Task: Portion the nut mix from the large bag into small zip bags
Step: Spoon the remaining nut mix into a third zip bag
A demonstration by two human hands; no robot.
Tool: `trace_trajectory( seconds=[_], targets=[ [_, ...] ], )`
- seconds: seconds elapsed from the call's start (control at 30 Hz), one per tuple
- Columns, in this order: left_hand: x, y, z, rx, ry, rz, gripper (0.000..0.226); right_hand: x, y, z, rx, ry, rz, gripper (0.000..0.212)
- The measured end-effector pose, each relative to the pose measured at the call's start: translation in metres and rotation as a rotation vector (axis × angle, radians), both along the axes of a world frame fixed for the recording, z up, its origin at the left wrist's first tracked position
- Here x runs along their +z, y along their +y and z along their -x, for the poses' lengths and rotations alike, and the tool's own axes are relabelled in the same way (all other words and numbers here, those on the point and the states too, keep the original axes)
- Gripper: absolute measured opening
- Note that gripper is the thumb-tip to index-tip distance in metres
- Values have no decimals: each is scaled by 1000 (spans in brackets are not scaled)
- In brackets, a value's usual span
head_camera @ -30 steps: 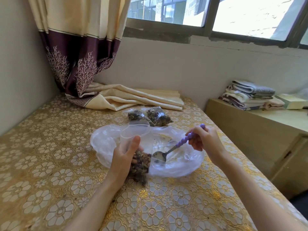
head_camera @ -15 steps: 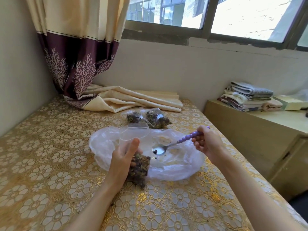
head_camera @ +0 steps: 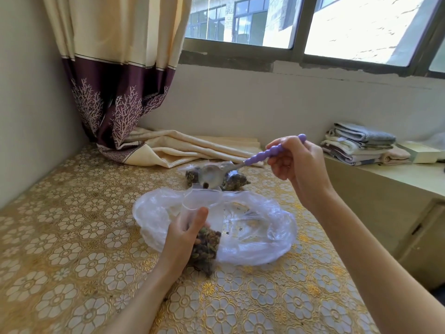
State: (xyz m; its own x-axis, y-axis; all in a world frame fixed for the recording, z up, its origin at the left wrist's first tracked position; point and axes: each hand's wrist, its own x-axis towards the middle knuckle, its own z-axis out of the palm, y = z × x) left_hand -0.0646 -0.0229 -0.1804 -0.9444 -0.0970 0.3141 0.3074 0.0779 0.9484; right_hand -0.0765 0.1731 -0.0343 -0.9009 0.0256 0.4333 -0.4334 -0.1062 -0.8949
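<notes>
My left hand (head_camera: 183, 239) grips a small clear zip bag (head_camera: 204, 244), upright with its mouth open and its lower half full of dark nut mix. My right hand (head_camera: 296, 162) holds a spoon (head_camera: 214, 175) by its purple beaded handle, the bowl tilted over the bag's mouth with a few bits of mix on it. The large clear bag (head_camera: 255, 227) lies flattened on the table behind the small bag, holding only crumbs. Two filled zip bags (head_camera: 231, 180) lie farther back, partly hidden by the spoon.
The table (head_camera: 72, 249) wears a gold floral cloth. A cream and purple curtain (head_camera: 125, 92) hangs at the back left, its hem piled on the table. A low cabinet (head_camera: 385, 196) at the right carries folded towels (head_camera: 358, 143) and a box.
My right hand has lifted the spoon out of the large bag and carried it up over the small bag's mouth. The left hand has kept its hold on the small bag.
</notes>
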Motion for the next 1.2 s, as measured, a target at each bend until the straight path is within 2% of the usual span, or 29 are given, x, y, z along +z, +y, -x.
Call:
trace_trajectory(
  seconds=[0.13,0.37,0.47,0.57,0.77,1.03,1.1,1.2],
  targets=[
    [0,-1,0,0,-13,14,91,-4,-6,-9,21,97,-125,23],
    [2,0,-2,-3,-22,23,89,-14,6,-8,-128,-50,178,22],
    [4,1,-3,-5,-12,23,89,-39,14,-12,-266,-141,223,31],
    [6,1,-4,-3,-8,25,87,-70,16,-18,-343,-213,207,39],
    [4,1,-3,-7,-6,29,78,-107,7,-24,-393,-290,155,37],
    [0,1,-1,41,18,43,75,-118,-4,-33,-430,-190,0,36],
    [0,2,-1,46,35,65,80,-119,-3,-33,-463,-178,-11,44],
    [0,3,-1,52,34,85,81,-120,-4,-31,-474,-166,-2,41]
  ],
)
